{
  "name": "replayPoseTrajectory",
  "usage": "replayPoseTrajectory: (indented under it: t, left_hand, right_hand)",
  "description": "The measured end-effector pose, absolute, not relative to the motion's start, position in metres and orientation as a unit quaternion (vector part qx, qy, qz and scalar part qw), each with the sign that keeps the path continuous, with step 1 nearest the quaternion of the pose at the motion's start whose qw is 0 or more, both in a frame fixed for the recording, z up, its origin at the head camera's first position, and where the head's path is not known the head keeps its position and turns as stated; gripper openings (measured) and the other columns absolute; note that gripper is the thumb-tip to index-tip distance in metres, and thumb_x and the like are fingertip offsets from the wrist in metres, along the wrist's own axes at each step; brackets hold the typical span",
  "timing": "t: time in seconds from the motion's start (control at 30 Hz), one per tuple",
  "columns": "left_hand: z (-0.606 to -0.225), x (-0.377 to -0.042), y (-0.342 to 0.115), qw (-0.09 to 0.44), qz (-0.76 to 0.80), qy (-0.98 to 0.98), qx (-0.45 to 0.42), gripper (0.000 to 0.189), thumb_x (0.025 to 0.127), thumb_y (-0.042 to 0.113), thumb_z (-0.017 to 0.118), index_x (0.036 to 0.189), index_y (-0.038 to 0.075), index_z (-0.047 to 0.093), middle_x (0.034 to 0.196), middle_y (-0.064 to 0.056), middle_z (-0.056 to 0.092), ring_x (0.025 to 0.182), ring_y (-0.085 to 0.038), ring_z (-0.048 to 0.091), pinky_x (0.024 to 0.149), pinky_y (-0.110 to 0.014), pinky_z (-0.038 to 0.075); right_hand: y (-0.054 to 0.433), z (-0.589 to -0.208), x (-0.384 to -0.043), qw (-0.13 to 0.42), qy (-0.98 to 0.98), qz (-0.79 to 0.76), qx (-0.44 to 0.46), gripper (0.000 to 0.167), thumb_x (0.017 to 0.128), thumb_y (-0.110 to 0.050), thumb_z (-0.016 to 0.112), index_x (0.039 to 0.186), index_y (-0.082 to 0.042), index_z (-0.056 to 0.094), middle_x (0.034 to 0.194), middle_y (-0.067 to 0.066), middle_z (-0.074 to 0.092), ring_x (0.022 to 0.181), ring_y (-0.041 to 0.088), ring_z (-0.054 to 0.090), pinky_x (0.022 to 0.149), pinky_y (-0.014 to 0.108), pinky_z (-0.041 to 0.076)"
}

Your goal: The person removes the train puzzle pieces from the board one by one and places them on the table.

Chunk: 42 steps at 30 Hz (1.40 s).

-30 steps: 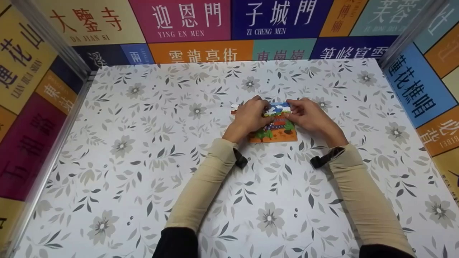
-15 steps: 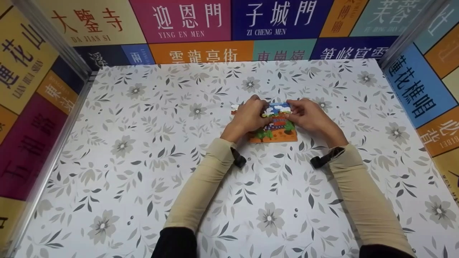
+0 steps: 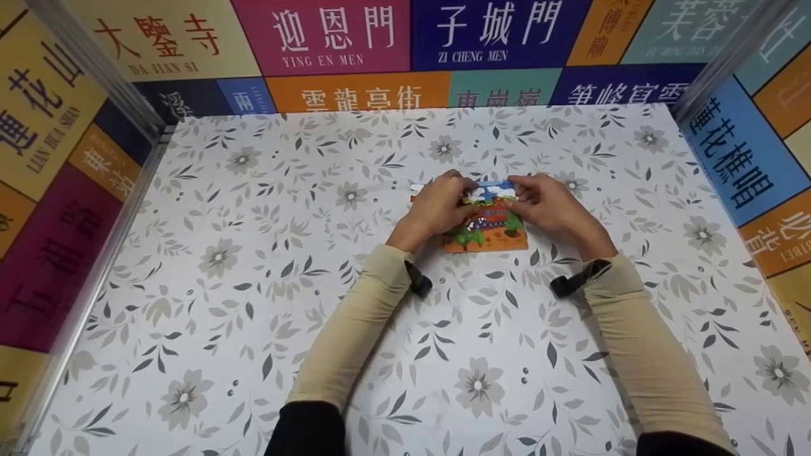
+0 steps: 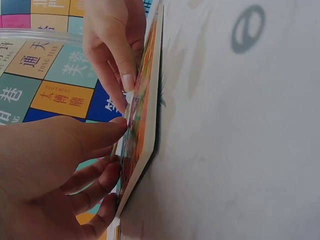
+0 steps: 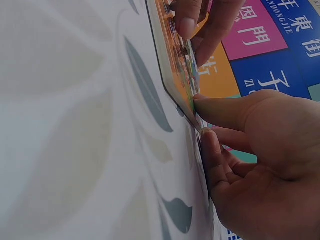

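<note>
A small, thick picture board (image 3: pixel 486 237), which looks like a jigsaw puzzle, lies flat on the table. Blue sky, white clouds, red and green shapes and orange ground are printed on it. My left hand (image 3: pixel 440 204) bends over the board's left part, thumb and curled fingers on it, hiding much of that side. Past this hand's left side pokes a bit of white and red (image 3: pixel 416 190), probably a loose piece. At the upper right corner my right hand (image 3: pixel 543 201) pinches the board with thumb and index finger. The left wrist view shows the board (image 4: pixel 142 130) edge-on between both hands.
A white tablecloth (image 3: pixel 215 316) printed with grey flowers and leaves covers the table. Upright panels (image 3: pixel 342 38) with coloured blocks of writing stand along the back and both sides. A dark camera strap (image 3: pixel 573 282) hangs beneath the right wrist.
Almost nothing differs. Both hands stay on the board; the left wrist has shifted slightly, and the whole view has drifted a little.
</note>
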<state>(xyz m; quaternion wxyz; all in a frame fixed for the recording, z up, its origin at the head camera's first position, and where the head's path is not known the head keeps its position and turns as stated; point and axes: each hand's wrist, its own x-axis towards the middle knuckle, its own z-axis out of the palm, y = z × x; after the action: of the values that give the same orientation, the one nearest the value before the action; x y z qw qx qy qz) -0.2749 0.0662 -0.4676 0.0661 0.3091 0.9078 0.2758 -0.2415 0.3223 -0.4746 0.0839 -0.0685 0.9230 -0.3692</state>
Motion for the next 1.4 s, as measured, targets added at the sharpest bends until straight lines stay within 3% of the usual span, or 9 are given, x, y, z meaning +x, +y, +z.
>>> replayPoseTrajectory:
  t: [0.4,0.7,1.4]
  left_hand:
    - [-0.457,-0.271,0.047,0.038,0.297,0.907,0.296,0.045,0.106,0.031,0.073,0.147,0.014,0.069,0.142,-0.005,0.066,0.125,-0.019,0.067,0.106,-0.039,0.056]
    - [-0.449,-0.271,0.026,0.007,0.336,0.9,0.278,0.042,0.105,0.026,0.074,0.145,0.013,0.07,0.143,-0.005,0.068,0.109,-0.018,0.074,0.094,-0.033,0.06]
    - [-0.453,-0.275,-0.045,-0.032,0.332,0.903,0.27,0.041,0.103,0.018,0.077,0.142,0.01,0.07,0.143,-0.007,0.071,0.108,-0.023,0.075,0.097,-0.039,0.06]
  right_hand:
    - [0.324,-0.474,-0.239,0.092,0.917,-0.382,-0.072,0.06,0.106,-0.017,0.07,0.162,-0.008,0.05,0.127,0.018,0.058,0.111,0.026,0.061,0.088,0.014,0.047]
    - [0.323,-0.474,-0.242,0.093,0.92,-0.376,-0.066,0.061,0.105,-0.019,0.072,0.161,-0.009,0.051,0.126,0.016,0.059,0.11,0.024,0.061,0.092,0.02,0.05]
    - [0.323,-0.472,-0.24,0.094,0.919,-0.373,-0.082,0.06,0.108,-0.02,0.068,0.162,-0.006,0.049,0.129,0.02,0.061,0.114,0.029,0.064,0.089,0.017,0.047]
